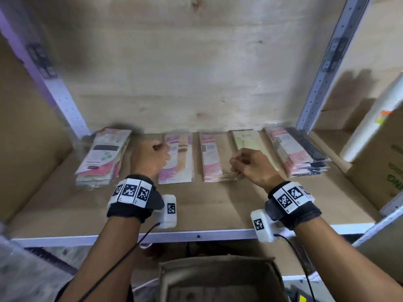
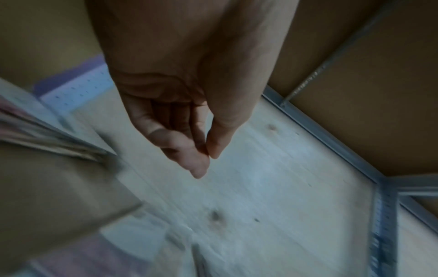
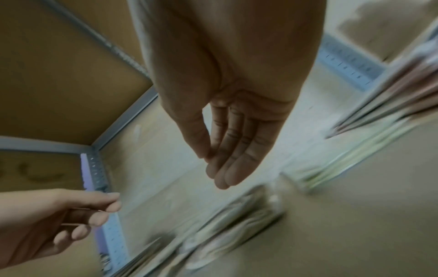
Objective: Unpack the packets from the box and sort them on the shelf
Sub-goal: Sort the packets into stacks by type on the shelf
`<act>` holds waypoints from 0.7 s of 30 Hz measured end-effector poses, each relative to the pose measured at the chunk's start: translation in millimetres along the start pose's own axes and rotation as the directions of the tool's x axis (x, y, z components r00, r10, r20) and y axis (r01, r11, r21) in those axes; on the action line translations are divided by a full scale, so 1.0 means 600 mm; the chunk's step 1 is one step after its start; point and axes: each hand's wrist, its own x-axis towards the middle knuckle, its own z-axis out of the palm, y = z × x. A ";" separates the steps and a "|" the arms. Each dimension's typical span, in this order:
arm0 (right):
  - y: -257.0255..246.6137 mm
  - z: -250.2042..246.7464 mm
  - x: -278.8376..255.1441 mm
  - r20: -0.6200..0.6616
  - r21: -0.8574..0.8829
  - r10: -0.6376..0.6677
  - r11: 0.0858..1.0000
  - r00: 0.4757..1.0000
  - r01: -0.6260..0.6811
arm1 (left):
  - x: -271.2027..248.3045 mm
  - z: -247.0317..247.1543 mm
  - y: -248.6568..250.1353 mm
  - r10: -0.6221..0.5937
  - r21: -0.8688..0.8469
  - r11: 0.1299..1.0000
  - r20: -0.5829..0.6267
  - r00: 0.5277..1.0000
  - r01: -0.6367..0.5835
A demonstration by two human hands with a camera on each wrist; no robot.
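Observation:
Several flat packets lie in a row at the back of the shelf (image 1: 196,205): a pink-and-white stack (image 1: 102,158) at the left, a pink packet (image 1: 178,158), another pink one (image 1: 210,158), a pale green packet (image 1: 248,139), and a stack with black items (image 1: 298,151) at the right. My left hand (image 1: 150,158) hovers between the left stack and the second packet, fingers relaxed and empty (image 2: 201,155). My right hand (image 1: 246,164) hangs over the gap by the green packet, fingers loose, holding nothing (image 3: 218,168). The cardboard box (image 1: 220,280) stands open below the shelf.
Perforated metal uprights (image 1: 322,68) frame the bay, with a wooden back panel (image 1: 185,62). At the right stand a brown carton (image 1: 379,162) and a white roll (image 1: 375,118). A metal front rail (image 1: 196,236) edges the shelf. Cables trail from both wrist cameras.

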 end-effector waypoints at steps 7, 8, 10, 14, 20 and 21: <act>-0.087 0.183 0.073 0.221 0.023 -0.003 1.000 0.975 -0.002 | 0.060 -0.140 -0.087 -0.097 -0.088 0.992 -0.100 0.990 0.088; -0.097 0.215 0.085 0.260 0.010 -0.001 1.000 0.966 -0.002 | 0.067 -0.158 -0.099 -0.105 -0.095 0.991 -0.108 0.989 0.094; -0.121 0.280 0.108 0.316 -0.033 0.002 0.999 0.949 0.009 | 0.082 -0.196 -0.121 -0.119 -0.102 0.989 -0.153 0.981 0.104; -0.168 0.394 0.141 0.402 -0.048 0.057 0.998 0.914 -0.040 | 0.090 -0.249 -0.153 -0.172 -0.137 0.980 -0.192 0.966 0.148; -0.209 0.521 0.180 0.384 -0.093 0.086 0.994 0.919 -0.055 | 0.083 -0.286 -0.178 -0.217 -0.099 0.975 -0.225 0.950 0.199; -0.210 0.536 0.186 0.369 -0.120 0.089 0.992 0.925 -0.048 | 0.082 -0.290 -0.180 -0.217 -0.088 0.975 -0.223 0.950 0.202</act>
